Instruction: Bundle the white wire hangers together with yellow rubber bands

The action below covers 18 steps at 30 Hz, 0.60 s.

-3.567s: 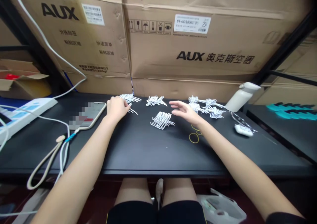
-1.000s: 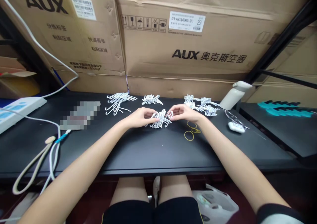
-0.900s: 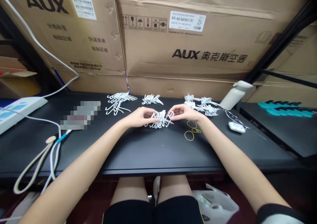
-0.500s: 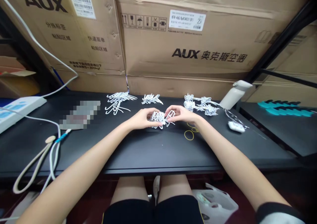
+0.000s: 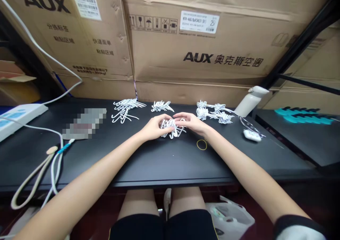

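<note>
A bunch of white hooks (image 5: 172, 131) is between my two hands at the middle of the black table. My left hand (image 5: 155, 127) is closed round its left side, with the thumb across the front. The fingers of my right hand (image 5: 193, 123) curl over the bunch's right end and partly hide it. Beyond them lie loose white hooks (image 5: 129, 104) in a pile at the back left and a smaller pile of hooks (image 5: 162, 106) behind my hands. Behind my right hand are several bundled white hooks (image 5: 224, 118). A yellow rubber band (image 5: 202, 144) lies by my right wrist.
Large cardboard boxes (image 5: 196, 70) stand along the table's back. To the right are a white bottle (image 5: 249, 102), a white case (image 5: 252, 135) and glasses (image 5: 249, 124). A pixelated flat object (image 5: 85, 123), cables (image 5: 57, 169) and a power strip (image 5: 21, 118) lie left.
My right hand has moved in closer over the bunch, and the hook standing up at its right end has tipped down. My left hand still grips the bunch.
</note>
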Tool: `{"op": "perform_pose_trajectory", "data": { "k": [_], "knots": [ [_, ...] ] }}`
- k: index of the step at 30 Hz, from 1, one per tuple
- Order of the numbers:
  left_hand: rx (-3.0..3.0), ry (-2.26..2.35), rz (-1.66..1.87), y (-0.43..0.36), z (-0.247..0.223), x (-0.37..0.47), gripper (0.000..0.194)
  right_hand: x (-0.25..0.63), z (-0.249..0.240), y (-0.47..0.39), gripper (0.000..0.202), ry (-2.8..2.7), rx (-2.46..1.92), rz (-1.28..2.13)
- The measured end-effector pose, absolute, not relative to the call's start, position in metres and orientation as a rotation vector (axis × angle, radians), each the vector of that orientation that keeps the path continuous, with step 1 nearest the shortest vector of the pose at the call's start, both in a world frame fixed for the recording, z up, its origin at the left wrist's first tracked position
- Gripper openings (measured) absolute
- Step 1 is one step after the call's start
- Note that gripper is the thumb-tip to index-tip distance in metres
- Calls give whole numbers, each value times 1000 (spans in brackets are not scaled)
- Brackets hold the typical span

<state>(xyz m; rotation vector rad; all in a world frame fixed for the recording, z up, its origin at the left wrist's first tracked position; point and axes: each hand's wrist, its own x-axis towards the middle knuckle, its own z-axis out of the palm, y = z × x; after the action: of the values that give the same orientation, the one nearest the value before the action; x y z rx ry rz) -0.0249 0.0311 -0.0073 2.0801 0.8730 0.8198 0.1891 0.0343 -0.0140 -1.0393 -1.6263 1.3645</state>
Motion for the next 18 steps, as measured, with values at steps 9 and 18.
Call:
{"op": "perform_pose_trajectory", "data": {
  "k": [9, 18],
  "knots": [
    [1909, 767, 769, 33, -7, -25, 48, 190, -9, 30, 32, -1693, -1003, 1417],
    [1855, 805, 821, 37, -7, -26, 45, 185, -6, 26, 43, -1729, -989, 1252]
  ]
}}
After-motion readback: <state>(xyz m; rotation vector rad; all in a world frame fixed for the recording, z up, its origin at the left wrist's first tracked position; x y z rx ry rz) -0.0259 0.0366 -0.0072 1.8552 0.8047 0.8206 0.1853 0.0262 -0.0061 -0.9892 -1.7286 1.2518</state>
